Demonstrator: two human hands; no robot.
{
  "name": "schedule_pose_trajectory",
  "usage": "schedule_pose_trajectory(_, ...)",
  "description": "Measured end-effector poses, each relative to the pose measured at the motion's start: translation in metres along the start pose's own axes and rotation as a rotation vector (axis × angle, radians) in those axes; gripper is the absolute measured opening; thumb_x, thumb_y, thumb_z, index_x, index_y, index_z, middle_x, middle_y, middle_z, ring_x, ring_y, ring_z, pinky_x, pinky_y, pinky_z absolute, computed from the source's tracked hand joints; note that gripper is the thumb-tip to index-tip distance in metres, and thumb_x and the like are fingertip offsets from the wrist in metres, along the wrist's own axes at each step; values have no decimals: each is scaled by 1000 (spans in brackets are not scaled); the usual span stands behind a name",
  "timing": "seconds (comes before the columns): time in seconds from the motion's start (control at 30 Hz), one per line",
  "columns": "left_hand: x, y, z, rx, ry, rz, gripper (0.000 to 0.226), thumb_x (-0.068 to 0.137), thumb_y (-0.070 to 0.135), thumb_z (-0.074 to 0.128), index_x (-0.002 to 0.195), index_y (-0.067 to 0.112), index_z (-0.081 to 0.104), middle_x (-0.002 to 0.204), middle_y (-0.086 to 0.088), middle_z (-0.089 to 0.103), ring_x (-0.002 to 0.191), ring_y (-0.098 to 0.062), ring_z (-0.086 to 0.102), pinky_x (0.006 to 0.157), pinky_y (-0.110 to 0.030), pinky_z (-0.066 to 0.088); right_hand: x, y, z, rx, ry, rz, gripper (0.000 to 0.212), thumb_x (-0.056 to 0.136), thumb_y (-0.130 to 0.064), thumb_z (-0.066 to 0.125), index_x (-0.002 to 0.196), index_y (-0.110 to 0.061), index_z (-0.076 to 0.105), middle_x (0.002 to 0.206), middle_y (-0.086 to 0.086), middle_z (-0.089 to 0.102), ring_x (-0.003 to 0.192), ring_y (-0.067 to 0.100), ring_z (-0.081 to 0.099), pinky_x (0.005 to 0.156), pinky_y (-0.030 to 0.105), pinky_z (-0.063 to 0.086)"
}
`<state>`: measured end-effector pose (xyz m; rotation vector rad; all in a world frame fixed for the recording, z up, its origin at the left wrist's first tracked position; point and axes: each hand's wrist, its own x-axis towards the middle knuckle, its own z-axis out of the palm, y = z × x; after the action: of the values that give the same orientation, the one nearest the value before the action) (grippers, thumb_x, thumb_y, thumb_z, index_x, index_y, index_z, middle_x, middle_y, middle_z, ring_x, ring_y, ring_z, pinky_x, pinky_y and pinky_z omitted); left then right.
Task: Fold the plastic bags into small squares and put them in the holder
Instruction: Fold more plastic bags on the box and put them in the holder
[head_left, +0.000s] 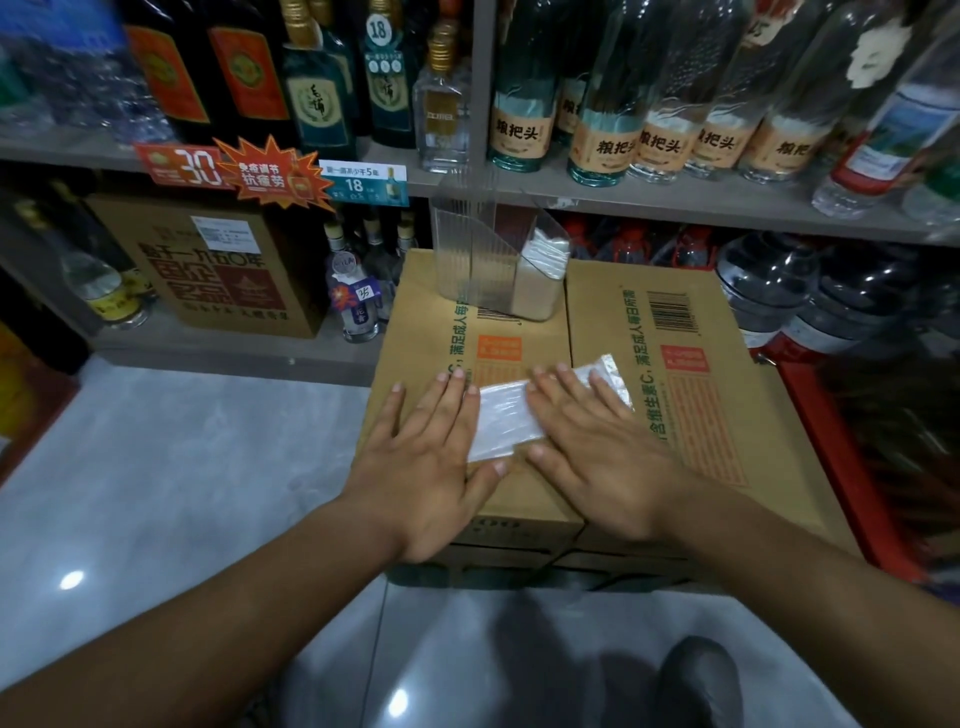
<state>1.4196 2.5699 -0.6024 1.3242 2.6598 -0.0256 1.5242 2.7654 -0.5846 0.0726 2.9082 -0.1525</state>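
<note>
A white plastic bag (506, 418), folded into a narrow strip, lies flat on top of a cardboard box (691, 431). My left hand (426, 457) rests palm down on the strip's left end, fingers spread. My right hand (597, 441) presses flat on its right part, and the far end of the strip shows beyond my fingertips. A clear plastic holder (478, 254) stands at the back of the box, with several folded white bags (545, 249) stacked in its right side.
Two cardboard boxes sit side by side on a grey tiled floor (156, 467). Behind them are shelves (675, 200) full of glass bottles, with price tags (358, 182) on the edge. A red crate (831, 441) stands to the right. A dark shoe (701, 680) is below.
</note>
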Motion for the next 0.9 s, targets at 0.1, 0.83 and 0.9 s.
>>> schedule_pose_trajectory(0.1,0,0,1,-21,11,4,91,87,70,-15,159,16,-18,168,-3,-21,152,-13,-26,123,-50,-14,-4,13,-2,24,-3,88,77,93,-64,-4,158,-24,-17,164,-8,-26,147,7,-32,123,36,-18)
schedule_pose_trajectory(0.83,-35,-41,10,-313,207,316,61,85,64,57,139,35,57,142,9,44,136,-14,36,113,-27,24,-9,4,-15,174,193,156,68,96,-63,42,157,-37,25,169,-6,-7,153,17,-9,121,45,2)
schedule_pose_trajectory(0.9,-39,-42,10,-316,233,321,53,85,56,61,134,36,61,131,12,48,129,-14,41,107,-23,24,-15,-10,-16,343,279,75,63,90,-54,61,147,-33,45,162,-7,23,146,16,17,119,43,18)
